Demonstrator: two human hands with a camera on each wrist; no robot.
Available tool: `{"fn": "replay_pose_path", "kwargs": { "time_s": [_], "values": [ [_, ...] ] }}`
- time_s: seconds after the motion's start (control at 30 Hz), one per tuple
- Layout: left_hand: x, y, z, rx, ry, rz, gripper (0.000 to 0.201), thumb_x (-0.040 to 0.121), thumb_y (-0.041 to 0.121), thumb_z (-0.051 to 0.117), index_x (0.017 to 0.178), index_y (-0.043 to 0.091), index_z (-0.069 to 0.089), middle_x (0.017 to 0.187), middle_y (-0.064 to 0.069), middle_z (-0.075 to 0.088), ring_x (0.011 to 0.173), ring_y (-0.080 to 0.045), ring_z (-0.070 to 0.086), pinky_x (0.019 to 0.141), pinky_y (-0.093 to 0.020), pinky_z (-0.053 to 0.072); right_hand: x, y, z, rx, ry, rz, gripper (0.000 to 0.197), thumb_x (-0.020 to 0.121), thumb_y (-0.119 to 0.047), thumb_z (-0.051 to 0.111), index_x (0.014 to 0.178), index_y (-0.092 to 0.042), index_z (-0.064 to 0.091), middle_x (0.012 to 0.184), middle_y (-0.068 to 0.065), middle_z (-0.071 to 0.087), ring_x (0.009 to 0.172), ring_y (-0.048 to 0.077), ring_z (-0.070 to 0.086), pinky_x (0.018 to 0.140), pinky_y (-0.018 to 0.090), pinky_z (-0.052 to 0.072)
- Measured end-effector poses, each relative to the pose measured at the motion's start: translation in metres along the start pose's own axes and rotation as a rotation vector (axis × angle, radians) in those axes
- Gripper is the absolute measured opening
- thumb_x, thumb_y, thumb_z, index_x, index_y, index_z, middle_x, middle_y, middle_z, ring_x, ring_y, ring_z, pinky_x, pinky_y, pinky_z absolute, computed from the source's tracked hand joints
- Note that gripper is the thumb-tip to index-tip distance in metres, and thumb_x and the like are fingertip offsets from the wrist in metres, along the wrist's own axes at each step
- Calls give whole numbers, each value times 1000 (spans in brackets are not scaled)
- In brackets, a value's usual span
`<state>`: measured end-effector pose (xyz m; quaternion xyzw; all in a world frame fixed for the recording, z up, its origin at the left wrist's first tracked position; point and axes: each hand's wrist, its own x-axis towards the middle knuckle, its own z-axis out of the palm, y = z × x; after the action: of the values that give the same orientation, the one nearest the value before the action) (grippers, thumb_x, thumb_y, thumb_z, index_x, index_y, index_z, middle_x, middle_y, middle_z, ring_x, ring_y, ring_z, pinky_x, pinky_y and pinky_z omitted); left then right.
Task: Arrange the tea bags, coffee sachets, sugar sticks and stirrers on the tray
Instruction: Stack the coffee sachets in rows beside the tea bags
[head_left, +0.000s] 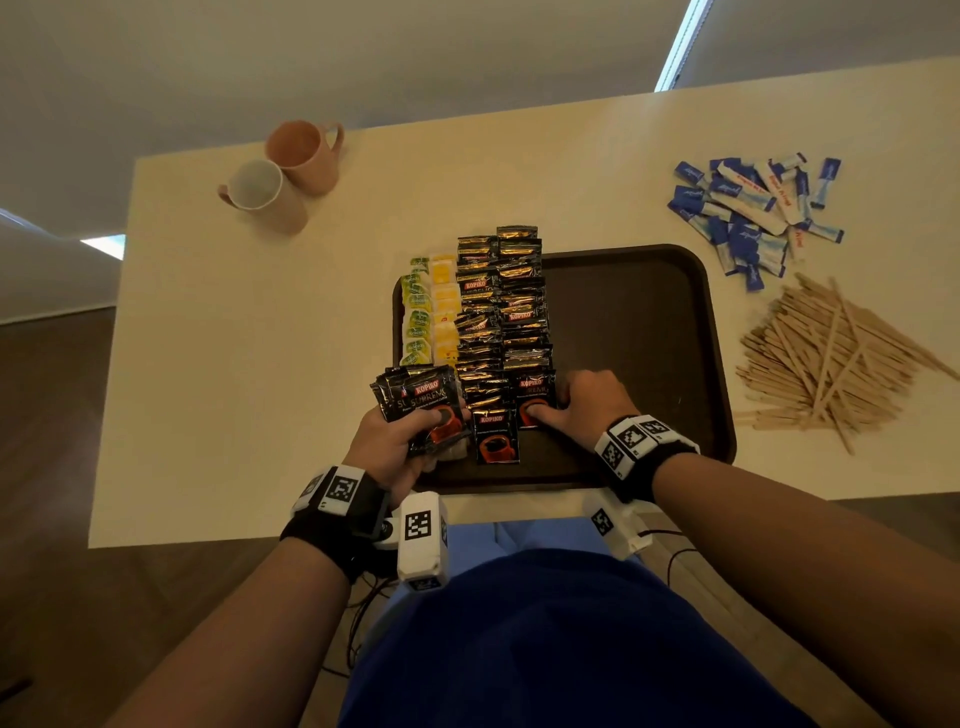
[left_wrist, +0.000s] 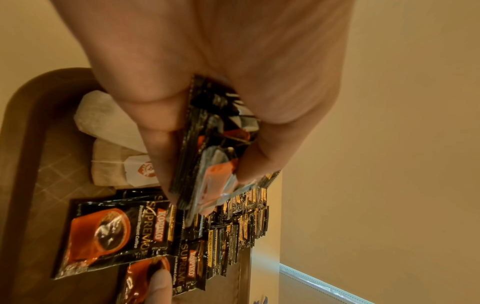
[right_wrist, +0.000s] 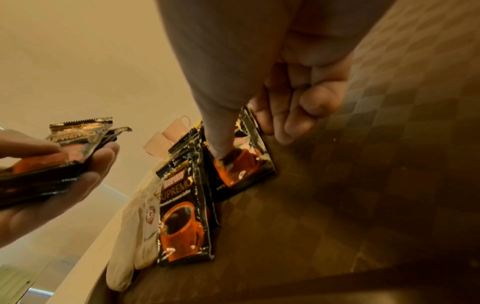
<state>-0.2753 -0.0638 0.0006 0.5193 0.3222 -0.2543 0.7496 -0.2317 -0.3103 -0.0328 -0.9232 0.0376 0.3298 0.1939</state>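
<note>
We note the coffee sachets (head_left: 501, 317) lying in two overlapping black-and-gold columns on the left half of the tray (head_left: 639, 312), the far ends reaching over its far rim. Nearest sachet of the right column (head_left: 535, 400) is pinned by our right hand (head_left: 587, 405): thumb pressing its orange cup print, fingers curled at its right edge. Our left hand (head_left: 400, 441) grips a fanned stack of sachets (head_left: 421, 402) above the tray's near-left corner, thumb on top, fingers beneath. Sachets read KOPIKO SUPREMO, glossy, serrated ends. Tea bags (head_left: 431, 312) sit in green and yellow columns just left of the coffee. Sugar sticks (head_left: 753, 213) and stirrers (head_left: 826, 358) lie heaped on the surface right of the tray. Two mugs (head_left: 285, 171) stand far left.
</note>
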Motion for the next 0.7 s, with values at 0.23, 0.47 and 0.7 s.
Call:
{"fn": "replay_pose_path", "kwargs": {
  "time_s": [0.23,0.47,0.7],
  "values": [
    [2,5,-7,-74,43,-6,68,74,3,73,138,2,50,134,-26,59,121,-41,60,85,-46,56,-28,-28,-11,-313,-62,-311,48,96,-61,44,84,-17,61,70,-3,60,64,13,59,66,30,56],
    [-1,9,-8,-75,67,16,42,90,-9,54,131,1,55,117,-23,69,107,-38,68,76,-43,61,-28,-77,19,-670,-230,-692,24,103,-24,50,114,-7,61,103,8,68,87,27,66,67,35,50],
    [-5,9,-15,-136,80,13,43,87,-10,56,130,0,57,118,-25,68,107,-38,68,79,-44,61,-19,-86,18,-632,-212,-619,22,103,-15,43,117,-8,59,111,10,66,99,30,65,71,36,46]
  ]
}}
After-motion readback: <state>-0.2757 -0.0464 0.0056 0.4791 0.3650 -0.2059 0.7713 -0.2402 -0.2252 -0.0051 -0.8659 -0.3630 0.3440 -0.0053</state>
